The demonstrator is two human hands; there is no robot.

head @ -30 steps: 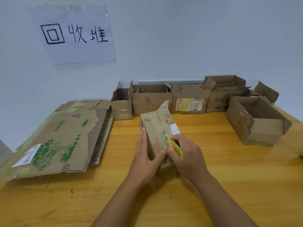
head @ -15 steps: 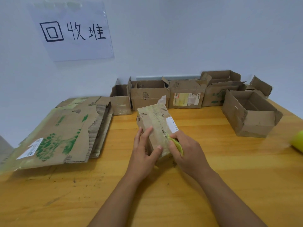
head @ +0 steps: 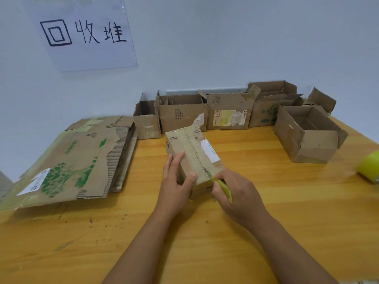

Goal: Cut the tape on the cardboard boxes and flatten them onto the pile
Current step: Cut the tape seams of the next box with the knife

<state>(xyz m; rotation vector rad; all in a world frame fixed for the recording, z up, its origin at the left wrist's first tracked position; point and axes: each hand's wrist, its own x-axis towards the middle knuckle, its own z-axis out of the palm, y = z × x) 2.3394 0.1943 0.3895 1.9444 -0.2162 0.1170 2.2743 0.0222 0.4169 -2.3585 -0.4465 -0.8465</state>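
- Surface: wooden tabletop point(head: 266, 212), yellow-orange, w/ dark scuffs and specks toward the near-left. Pale wall point(head: 225, 48) runs behind it.
- Wall: plastic-sleeved paper sign point(head: 86, 35) up left, 3 hand-drawn black characters on it.
- Pile of flattened cardboard point(head: 75, 158) lies at table's left, green leaf print and a white label on the top sheet, torn corrugated edge facing right.
- Row of opened boxes point(head: 205, 113) along the wall, flaps up; one more open box point(head: 307, 134) stands apart at right, nearer me.
- Yellow-green roll point(head: 369, 168) at far right edge, cut off by frame; can't tell what it is exactly.
- Taped box point(head: 192, 152): center of table, just beside the row but nearer me. Long axis runs away from me, far end angled slightly left toward the wall; near end sits between my hands. Tape strip runs lengthwise along the top seam; white label right of the seam; loose flap sticks up at far end.
- My left hand point(head: 176, 185): on box's left side, fingers lying along the side wall, thumb curled over the top near edge – holding the box.
- My right hand point(head: 240, 197): wrapped round a yellow-green cutter point(head: 224, 188); blade tip meets the tape seam at the box's near end.
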